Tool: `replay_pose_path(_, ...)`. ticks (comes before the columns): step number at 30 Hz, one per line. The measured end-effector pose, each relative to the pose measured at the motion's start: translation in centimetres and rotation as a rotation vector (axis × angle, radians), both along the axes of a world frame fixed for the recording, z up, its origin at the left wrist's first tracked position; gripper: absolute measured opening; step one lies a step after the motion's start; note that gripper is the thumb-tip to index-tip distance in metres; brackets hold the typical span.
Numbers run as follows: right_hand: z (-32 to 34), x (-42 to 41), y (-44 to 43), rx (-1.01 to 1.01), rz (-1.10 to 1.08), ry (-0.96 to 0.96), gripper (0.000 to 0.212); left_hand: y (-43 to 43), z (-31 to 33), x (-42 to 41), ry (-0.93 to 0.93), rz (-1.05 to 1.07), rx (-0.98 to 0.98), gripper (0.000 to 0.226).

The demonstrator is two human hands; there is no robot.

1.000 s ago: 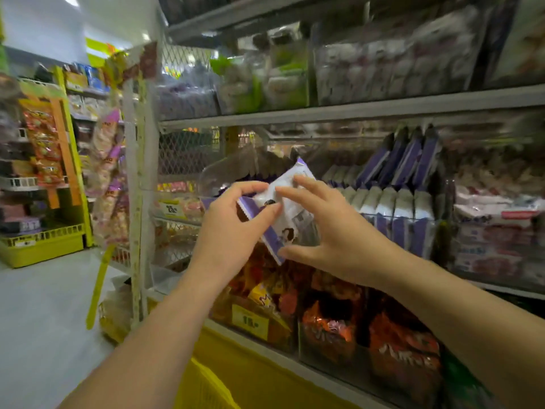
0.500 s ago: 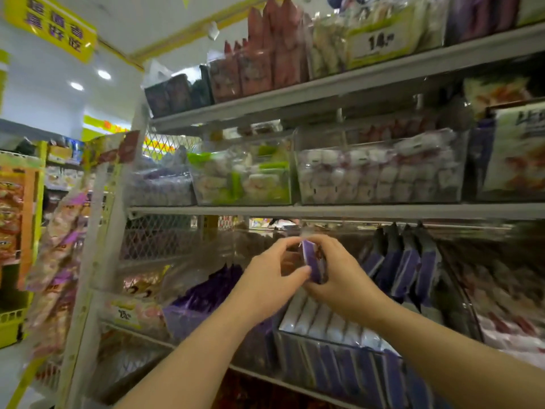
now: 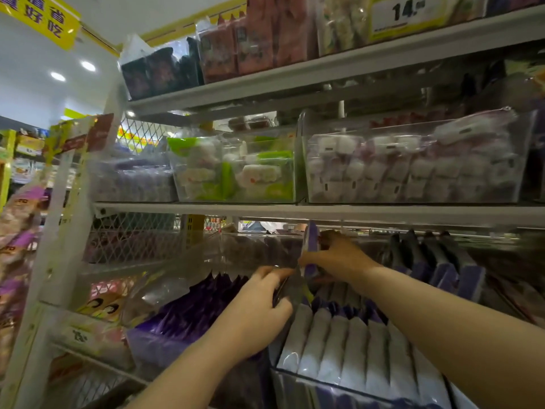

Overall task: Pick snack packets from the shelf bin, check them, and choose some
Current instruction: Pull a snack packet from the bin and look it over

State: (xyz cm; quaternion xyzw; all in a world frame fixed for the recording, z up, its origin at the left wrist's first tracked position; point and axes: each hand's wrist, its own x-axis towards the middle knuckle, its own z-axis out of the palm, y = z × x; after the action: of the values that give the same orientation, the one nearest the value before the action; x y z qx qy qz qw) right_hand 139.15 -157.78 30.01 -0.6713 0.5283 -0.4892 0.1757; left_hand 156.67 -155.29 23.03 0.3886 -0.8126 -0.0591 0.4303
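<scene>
Snack packet [image 3: 311,246], purple and white, stands edge-on above the clear shelf bin [image 3: 295,388] of white packets [image 3: 348,346], pinched by the right hand [image 3: 339,258]. The left hand [image 3: 256,317] curls at the bin's left wall, beside purple packets [image 3: 191,314]; whether it grips anything, I cannot tell.

A hanging yellow sign [image 3: 38,17] at 10 o'clock carries purple Chinese characters, cut off at the frame edge: "值省" above "好吃". At 1 o'clock, a yellow-edged price tag [image 3: 408,11] on the top shelf's bin reads "14.", its small digits blurred. The lower price tag [image 3: 81,335] at 8 o'clock is unreadable.
</scene>
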Motion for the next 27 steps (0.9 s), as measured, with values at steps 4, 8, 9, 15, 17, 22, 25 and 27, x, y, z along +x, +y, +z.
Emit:
replay_pose_path(4,-1.0,-0.9,-1.0,0.088,0.051,0.142,0.021,-0.4,0.7,0.1,-0.067,-0.010,-0.022,0.050)
replay_pose_path(8,-0.5,-1.0,-1.2,-0.005,-0.090,0.554,0.038,-0.6,0.4,-0.1,-0.057,-0.010,0.002,0.050)
replay_pose_path(9,-0.4,-0.8,-1.0,-0.005,-0.101,0.609,0.040,-0.5,0.2,-0.1,-0.027,-0.021,0.024,0.049)
replay_pose_path(15,0.9,-1.6,0.5,0.041,-0.128,0.849,0.033,0.1,-1.1,0.1,0.077,-0.075,0.123,0.045)
replay_pose_path(17,0.6,-1.9,0.8,0.058,-0.086,0.950,0.020,0.1,-1.2,0.1,0.087,-0.076,0.119,0.045)
replay_pose_path(22,-0.1,-2.2,0.8,-0.082,-0.050,1.084,0.037,0.0,-1.2,-0.1,0.096,-0.076,0.116,0.046)
replay_pose_path(25,-0.3,-2.8,0.4,-0.105,-0.052,1.141,0.022,0.0,-1.3,-0.1,0.090,-0.075,0.108,0.046)
replay_pose_path(27,-0.5,-3.1,0.3,-0.093,-0.045,1.144,0.020,0.1,-1.3,-0.1,0.089,-0.081,0.110,0.047)
